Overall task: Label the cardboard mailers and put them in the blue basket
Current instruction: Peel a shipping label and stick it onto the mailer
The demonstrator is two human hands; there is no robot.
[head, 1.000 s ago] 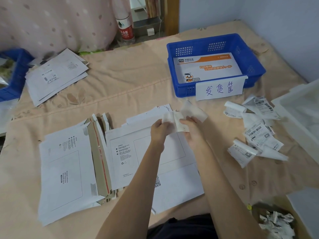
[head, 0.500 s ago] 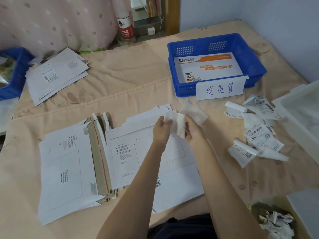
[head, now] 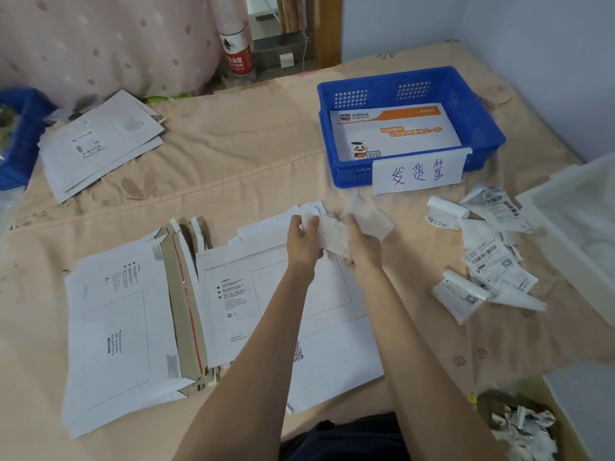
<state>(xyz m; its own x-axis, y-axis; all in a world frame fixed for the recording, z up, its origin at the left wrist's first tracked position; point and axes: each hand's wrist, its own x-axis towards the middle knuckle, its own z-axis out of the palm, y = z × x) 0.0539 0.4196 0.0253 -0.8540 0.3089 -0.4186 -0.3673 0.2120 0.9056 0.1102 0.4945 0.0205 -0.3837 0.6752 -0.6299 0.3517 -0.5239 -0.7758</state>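
A white shipping label [head: 332, 232] is held between both hands above a flat white cardboard mailer [head: 253, 294]. My left hand [head: 304, 239] pinches its left end. My right hand [head: 361, 244] grips the other end, and a loose backing flap [head: 369, 214] sticks out past that hand to the right. More mailers [head: 113, 327] lie stacked to the left, some with brown flaps open. The blue basket [head: 479, 108] stands at the back right with a printed orange and white mailer [head: 392, 131] inside and a handwritten paper sign [head: 417, 174] on its front.
Several curled labels [head: 482, 254] lie loose to the right. A white bin [head: 575, 227] stands at the right edge. A box of paper scraps [head: 519, 424] sits at the bottom right. Another mailer pile [head: 96, 144] and a second blue basket [head: 16, 134] are at the left.
The label's backing has been peeled further. My hands have drawn the label slightly more apart, and the loose flap now stands out more to the right.
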